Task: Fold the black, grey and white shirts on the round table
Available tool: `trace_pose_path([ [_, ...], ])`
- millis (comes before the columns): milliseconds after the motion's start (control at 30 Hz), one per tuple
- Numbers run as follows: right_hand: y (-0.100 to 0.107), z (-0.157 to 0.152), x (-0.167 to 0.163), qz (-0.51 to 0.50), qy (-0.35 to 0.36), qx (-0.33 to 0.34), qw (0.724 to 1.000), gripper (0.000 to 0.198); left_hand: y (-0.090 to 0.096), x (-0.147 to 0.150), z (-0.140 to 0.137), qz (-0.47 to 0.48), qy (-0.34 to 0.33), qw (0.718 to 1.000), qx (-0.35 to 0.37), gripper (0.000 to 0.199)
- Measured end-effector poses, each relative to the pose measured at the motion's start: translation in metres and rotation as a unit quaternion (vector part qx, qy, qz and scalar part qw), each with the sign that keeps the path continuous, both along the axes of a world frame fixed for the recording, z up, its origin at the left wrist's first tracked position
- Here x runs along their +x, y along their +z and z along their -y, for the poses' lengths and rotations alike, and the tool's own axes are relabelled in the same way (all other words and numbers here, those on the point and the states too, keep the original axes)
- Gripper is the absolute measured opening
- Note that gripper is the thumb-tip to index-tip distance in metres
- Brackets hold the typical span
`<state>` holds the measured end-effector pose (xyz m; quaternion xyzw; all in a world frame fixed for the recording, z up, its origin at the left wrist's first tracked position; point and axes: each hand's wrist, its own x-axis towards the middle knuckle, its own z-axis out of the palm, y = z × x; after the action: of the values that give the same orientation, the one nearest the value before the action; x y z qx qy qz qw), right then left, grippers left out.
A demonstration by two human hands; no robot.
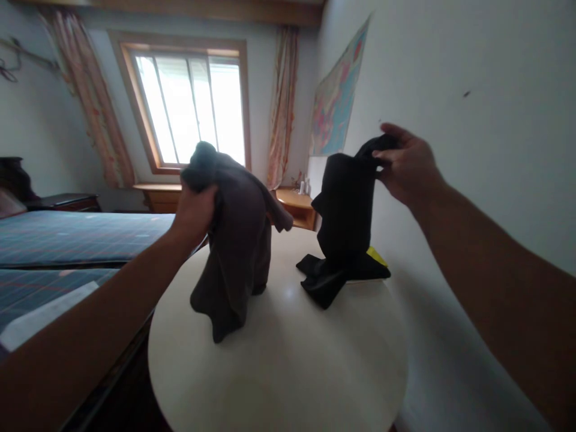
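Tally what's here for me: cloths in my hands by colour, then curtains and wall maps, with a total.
Dark grey cloth, left hand: 1
Black cloth, right hand: 1
Curtains: 2
Wall map: 1
Total: 5

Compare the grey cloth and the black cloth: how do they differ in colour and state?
The grey cloth is paler than the black cloth. The left hand holds the grey cloth; the right hand holds the black cloth. Both are held up over the white table.

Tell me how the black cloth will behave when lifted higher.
The black cloth looks floppy, draping from the right hand. Its thin-looking flaps suggest it is light. The lower end, spread out at the table, may trail behind.
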<state>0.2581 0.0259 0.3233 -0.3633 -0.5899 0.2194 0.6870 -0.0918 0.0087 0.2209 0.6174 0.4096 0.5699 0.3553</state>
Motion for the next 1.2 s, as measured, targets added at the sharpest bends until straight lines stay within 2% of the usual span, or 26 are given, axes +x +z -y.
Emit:
trace_pose_path([
  [167, 0.023, -0.003, -0.006, -0.029, 0.013, 0.072, 0.997, 0.061, -0.057, 0.009, 0.022, -0.131, -0.031, 0.989, -0.058, 0.061],
  [233, 0.032, -0.003, -0.012, -0.033, 0.031, 0.097, 0.994, 0.062, -0.068, 0.016, 0.026, -0.210, -0.061, 0.970, -0.109, 0.067],
  [300, 0.037, 0.002, -0.024, -0.032, 0.065, 0.111, 0.991, 0.061, -0.072, 0.029, 0.028, -0.252, -0.070, 0.958, -0.121, 0.078],
  [400, 0.036, 0.018, -0.052, -0.021, 0.132, 0.109, 0.985, 0.060, -0.070, 0.062, 0.025, -0.177, -0.077, 0.979, -0.067, 0.100],
  [467, 0.033, 0.032, -0.073, -0.009, 0.164, 0.097, 0.982, 0.062, -0.068, 0.085, 0.020, -0.104, -0.097, 0.988, -0.061, 0.104],
  [533, 0.030, 0.044, -0.087, 0.021, 0.171, 0.087, 0.981, 0.068, -0.063, 0.101, 0.014, -0.037, -0.098, 0.992, -0.070, 0.088],
  [600, 0.030, 0.049, -0.092, 0.057, 0.158, 0.084, 0.982, 0.073, -0.054, 0.106, 0.009, 0.031, -0.120, 0.988, -0.092, 0.061],
  [667, 0.030, 0.047, -0.085, 0.093, 0.126, 0.085, 0.984, 0.071, -0.041, 0.100, 0.004, 0.098, -0.148, 0.978, -0.111, 0.037],
  [733, 0.030, 0.040, -0.067, 0.128, 0.058, 0.090, 0.986, 0.062, -0.023, 0.087, -0.001, 0.166, -0.135, 0.972, -0.098, 0.026],
  [767, 0.029, 0.035, -0.055, 0.147, 0.012, 0.095, 0.984, 0.056, -0.012, 0.078, -0.004, 0.204, -0.112, 0.969, -0.079, 0.023],
  [867, 0.026, 0.024, -0.020, 0.190, -0.119, 0.108, 0.969, 0.039, 0.023, 0.052, -0.006, 0.304, -0.048, 0.948, 0.079, 0.017],
  [1000, 0.023, 0.014, 0.003, 0.195, -0.156, 0.121, 0.961, 0.028, 0.060, 0.040, 0.005, 0.309, -0.082, 0.933, 0.165, 0.017],
  [1067, 0.025, 0.010, -0.001, 0.188, -0.179, 0.129, 0.957, 0.029, 0.067, 0.046, 0.010, 0.294, -0.099, 0.938, 0.154, 0.018],
  [1133, 0.027, 0.006, -0.015, 0.178, -0.193, 0.144, 0.954, 0.027, 0.066, 0.058, 0.011, 0.266, -0.093, 0.953, 0.115, 0.021],
  [1200, 0.029, 0.006, -0.035, 0.168, -0.153, 0.147, 0.963, 0.019, 0.059, 0.071, 0.009, 0.230, -0.089, 0.964, 0.097, 0.034],
])
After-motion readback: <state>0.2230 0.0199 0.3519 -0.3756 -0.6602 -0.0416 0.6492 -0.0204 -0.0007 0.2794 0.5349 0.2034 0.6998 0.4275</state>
